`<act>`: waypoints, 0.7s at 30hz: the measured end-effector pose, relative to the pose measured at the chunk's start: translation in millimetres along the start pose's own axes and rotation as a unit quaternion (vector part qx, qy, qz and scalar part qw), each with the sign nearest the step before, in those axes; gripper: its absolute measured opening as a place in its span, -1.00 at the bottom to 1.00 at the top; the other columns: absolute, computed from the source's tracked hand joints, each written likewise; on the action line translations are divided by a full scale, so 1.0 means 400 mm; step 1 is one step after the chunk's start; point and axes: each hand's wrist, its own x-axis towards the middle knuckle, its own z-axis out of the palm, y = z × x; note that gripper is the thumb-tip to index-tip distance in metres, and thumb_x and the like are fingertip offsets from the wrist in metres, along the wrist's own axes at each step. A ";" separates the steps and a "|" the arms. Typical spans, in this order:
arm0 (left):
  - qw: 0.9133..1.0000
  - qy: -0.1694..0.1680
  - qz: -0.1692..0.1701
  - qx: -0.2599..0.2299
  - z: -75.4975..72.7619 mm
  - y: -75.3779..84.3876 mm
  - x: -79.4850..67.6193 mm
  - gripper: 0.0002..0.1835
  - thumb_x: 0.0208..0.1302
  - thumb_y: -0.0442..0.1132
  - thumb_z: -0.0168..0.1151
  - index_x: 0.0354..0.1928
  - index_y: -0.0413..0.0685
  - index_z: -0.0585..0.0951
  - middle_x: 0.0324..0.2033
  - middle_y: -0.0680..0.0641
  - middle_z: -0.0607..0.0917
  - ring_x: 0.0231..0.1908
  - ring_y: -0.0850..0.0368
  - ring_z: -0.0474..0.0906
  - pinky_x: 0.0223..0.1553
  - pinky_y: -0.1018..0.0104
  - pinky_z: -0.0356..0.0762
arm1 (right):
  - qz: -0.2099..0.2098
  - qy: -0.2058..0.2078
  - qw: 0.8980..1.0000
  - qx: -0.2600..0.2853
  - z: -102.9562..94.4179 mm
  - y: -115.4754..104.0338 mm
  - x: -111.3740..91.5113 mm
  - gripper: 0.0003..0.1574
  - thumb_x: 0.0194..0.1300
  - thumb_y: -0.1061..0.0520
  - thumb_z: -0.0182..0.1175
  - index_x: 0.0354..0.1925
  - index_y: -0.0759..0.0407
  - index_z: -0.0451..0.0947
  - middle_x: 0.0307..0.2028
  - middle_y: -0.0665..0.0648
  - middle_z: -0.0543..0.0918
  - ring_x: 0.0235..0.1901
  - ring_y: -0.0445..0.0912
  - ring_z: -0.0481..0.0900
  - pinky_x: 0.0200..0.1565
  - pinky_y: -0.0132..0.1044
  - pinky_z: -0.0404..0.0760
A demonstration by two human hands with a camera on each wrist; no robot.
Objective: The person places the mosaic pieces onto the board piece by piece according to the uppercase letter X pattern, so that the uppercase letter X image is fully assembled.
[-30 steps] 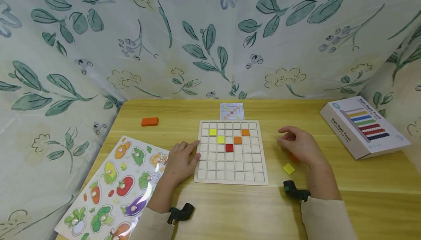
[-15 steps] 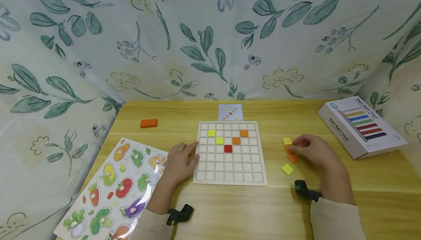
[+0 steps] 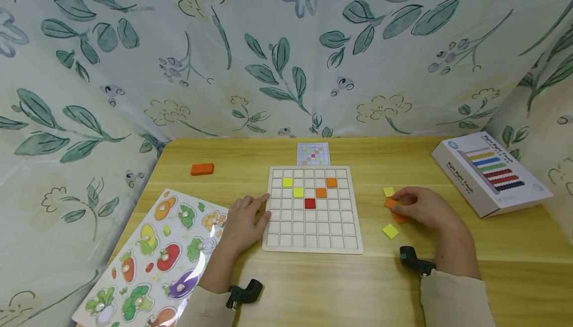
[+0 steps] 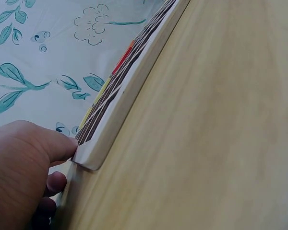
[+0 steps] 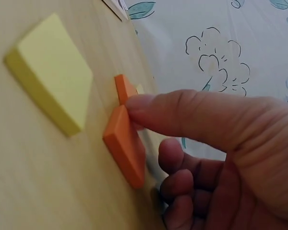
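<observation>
A square wooden grid board (image 3: 312, 227) lies mid-table, holding two yellow tiles, two orange ones and a red tile (image 3: 310, 203). My left hand (image 3: 243, 221) rests at its left edge, index finger and thumb touching the rim; in the left wrist view the thumb meets the board's corner. To the board's right, my right hand (image 3: 427, 212) pinches an orange tile (image 3: 390, 202) between thumb and fingers. A second orange tile (image 5: 126, 146) lies just below the thumb. One yellow tile (image 3: 388, 192) sits behind them, and another yellow tile (image 3: 390, 231) lies nearer the front.
A small printed pattern card (image 3: 313, 154) lies behind the board. At the far left is an orange-red block (image 3: 202, 169). A vegetable puzzle sheet (image 3: 147, 267) extends under the left forearm. A white box (image 3: 490, 172) stands at the right, near the patterned cloth wall (image 3: 201, 78).
My right hand moved right and toward me, uncovering the yellow and orange tiles, then its fingers settled on an orange tile. My left hand stayed at the board's edge.
</observation>
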 end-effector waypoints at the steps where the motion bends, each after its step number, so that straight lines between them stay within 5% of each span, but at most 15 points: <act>1: 1.000 0.000 0.000 0.000 0.000 0.000 0.000 -0.48 0.42 -0.02 0.21 0.39 0.10 0.54 -0.20 -0.03 0.62 -0.24 0.09 0.38 -0.11 0.14 0.35 | -0.004 -0.001 1.000 0.002 0.001 0.001 0.000 -0.38 0.33 -0.12 0.35 0.19 0.21 0.56 -0.08 0.25 0.57 -0.11 0.09 0.45 -0.16 -0.18 0.39; 7: 1.000 0.002 0.006 0.001 0.000 -0.003 0.000 -0.48 0.43 -0.02 0.21 0.39 0.10 0.54 -0.19 -0.04 0.62 -0.25 0.09 0.38 -0.12 0.14 0.35 | -0.013 -0.010 1.000 0.003 0.001 0.006 0.005 -0.45 0.34 -0.01 0.36 0.20 0.21 0.55 -0.10 0.23 0.53 -0.13 0.06 0.43 -0.19 -0.21 0.40; 21: 1.000 -0.002 0.005 0.002 0.003 -0.008 0.003 -0.48 0.44 -0.02 0.19 0.40 0.11 0.52 -0.17 -0.05 0.62 -0.23 0.07 0.39 -0.10 0.11 0.36 | -0.001 0.006 1.000 -0.025 0.003 0.006 0.014 -0.39 0.38 -0.11 0.31 0.20 0.26 0.52 -0.10 0.25 0.55 -0.13 0.08 0.46 -0.18 -0.21 0.42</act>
